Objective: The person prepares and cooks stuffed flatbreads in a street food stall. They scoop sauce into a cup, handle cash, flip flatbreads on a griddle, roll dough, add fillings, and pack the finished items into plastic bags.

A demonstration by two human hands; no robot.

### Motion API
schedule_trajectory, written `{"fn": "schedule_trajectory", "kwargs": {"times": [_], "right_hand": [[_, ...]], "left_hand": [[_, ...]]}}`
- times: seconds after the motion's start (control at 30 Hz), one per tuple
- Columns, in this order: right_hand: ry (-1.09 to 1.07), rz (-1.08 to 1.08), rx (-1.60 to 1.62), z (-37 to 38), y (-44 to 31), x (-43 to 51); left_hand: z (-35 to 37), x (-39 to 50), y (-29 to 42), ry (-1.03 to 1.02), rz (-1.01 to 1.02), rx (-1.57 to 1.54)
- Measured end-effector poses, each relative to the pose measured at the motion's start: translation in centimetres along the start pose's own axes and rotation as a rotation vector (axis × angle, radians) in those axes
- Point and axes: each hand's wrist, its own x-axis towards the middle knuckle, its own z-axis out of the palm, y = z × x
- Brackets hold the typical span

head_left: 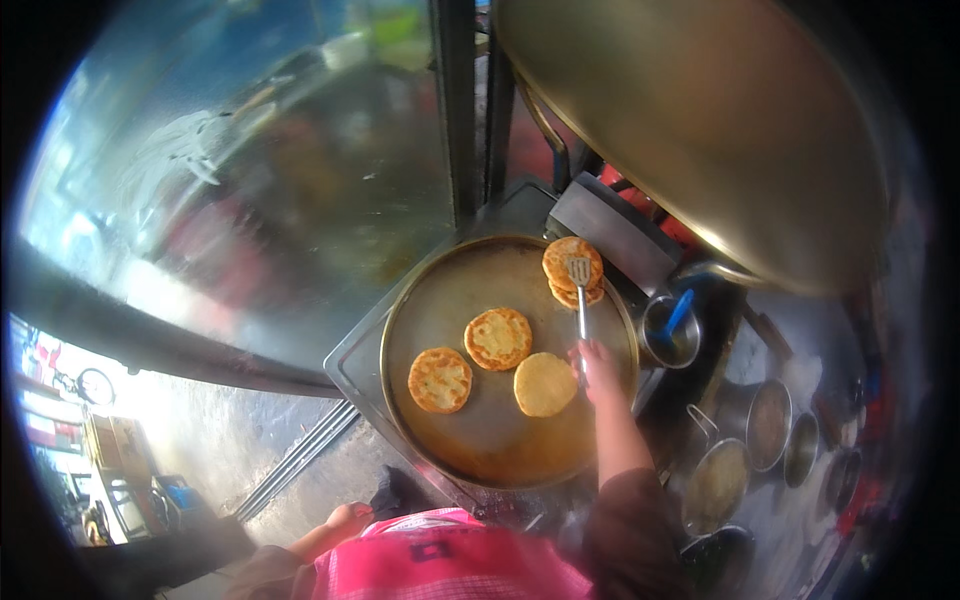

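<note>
My right hand (pixel 596 367) grips the metal handle of a slotted turner (pixel 580 271). The turner's head overlaps the top of a small stack of browned round flatbreads (pixel 564 251) at the far right rim of a round griddle (pixel 457 277). Two other browned flatbreads, one near the middle (pixel 498 339) and one to the left (pixel 440 380), lie flat on the griddle. A paler flatbread (pixel 545 385) is beside my right wrist. Low at my left side is my left hand (pixel 350 517), fingers curled near a dark item (pixel 386 491); whether it holds anything is unclear.
A large round metal lid (pixel 705 135) is raised at upper right, over a metal box (pixel 615 229). A metal cup with a blue-handled utensil (pixel 670 330) stands right of the griddle. Several pots, including a handled strainer or pan (pixel 716 480), lie farther right. A metal panel (pixel 300 225) rises at left.
</note>
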Motion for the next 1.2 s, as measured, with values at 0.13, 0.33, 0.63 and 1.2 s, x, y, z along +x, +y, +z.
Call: {"fn": "schedule_trajectory", "kwargs": {"times": [0.13,0.33,0.63,1.2], "right_hand": [[-0.134,-0.067,-0.136,1.0,-0.6,-2.1],[-0.344,-0.067,-0.354,7.3,-0.1,-10.1],[-0.814,0.404,-0.494,29.4,12.4,-25.7],[-1.197,0.414,-0.430,83.0,25.9,-25.0]], "left_hand": [[-0.2,-1.1,-3.6,-0.021,-0.047,-0.001],[-1.8,-1.4,-8.4,-0.021,-0.155,-0.172],[-8.2,-3.3,-23.6,0.118,-0.015,-0.480],[-15.0,-5.3,-55.6,0.478,-0.393,-1.447]]}}
